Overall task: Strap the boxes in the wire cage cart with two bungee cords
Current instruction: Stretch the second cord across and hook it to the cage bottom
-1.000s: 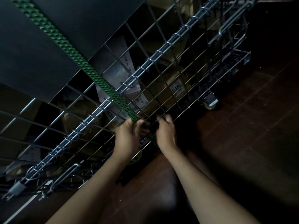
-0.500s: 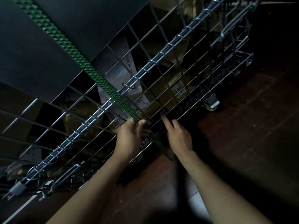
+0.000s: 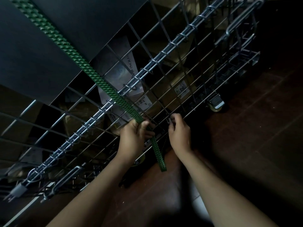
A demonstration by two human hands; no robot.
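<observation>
Low on the side of the silver wire cage cart (image 3: pixel 164 53), a hand holds a ribbed flat green bungee cord (image 3: pixel 101 82).
Head view: the cord runs straight from upper left over a flat black panel (image 3: pixel 49 46) and the mesh into the left hand (image 3: pixel 132 138), which grips it in a fist; its loose end hangs below. The right hand (image 3: pixel 179 131), fingers curled, pinches what seems a cage wire just beside. Labelled brown cardboard boxes (image 3: pixel 182 89) sit inside.

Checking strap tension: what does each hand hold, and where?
The left hand grips the green bungee cord near its lower end, tail hanging free. The right hand has fingers curled at the cage wire; what they pinch cannot be told.
</observation>
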